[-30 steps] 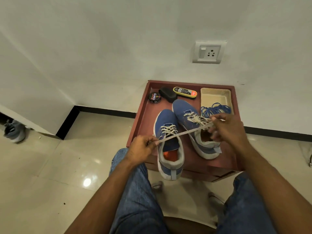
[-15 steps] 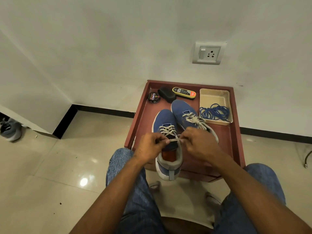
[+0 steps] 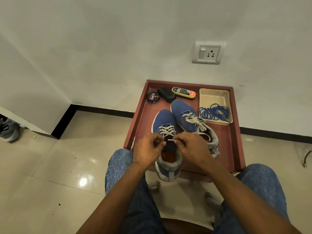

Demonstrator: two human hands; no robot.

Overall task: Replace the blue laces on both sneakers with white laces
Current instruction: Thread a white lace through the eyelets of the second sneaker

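Two blue sneakers stand on a reddish-brown table [image 3: 236, 149]. The left sneaker [image 3: 164, 119] has a white lace [image 3: 167, 130] crossed through its eyelets, and its heel hangs over the front edge. The right sneaker [image 3: 183, 112] lies angled beside it with a white lace [image 3: 194, 119] in it. My right hand [image 3: 192, 148] pinches the stiff white lace tip over the left sneaker's tongue. My left hand [image 3: 148, 150] curls at the shoe's left top eyelets, pinching the lace there. The blue laces [image 3: 213, 112] lie coiled in a cream tray [image 3: 212, 94].
At the table's back sit a round polish tin [image 3: 153, 97], a black brush [image 3: 166, 94] and a yellow-edged polish sponge case [image 3: 183, 92]. A wall with a socket [image 3: 208, 52] stands behind. My knees in jeans flank the table. A grey shoe [image 3: 9, 130] lies far left on the tiled floor.
One second ago my hands held the lace stretched wide across both shoes. Both hands have since come together over the left sneaker's top eyelets, the right one now holding the lace tip.
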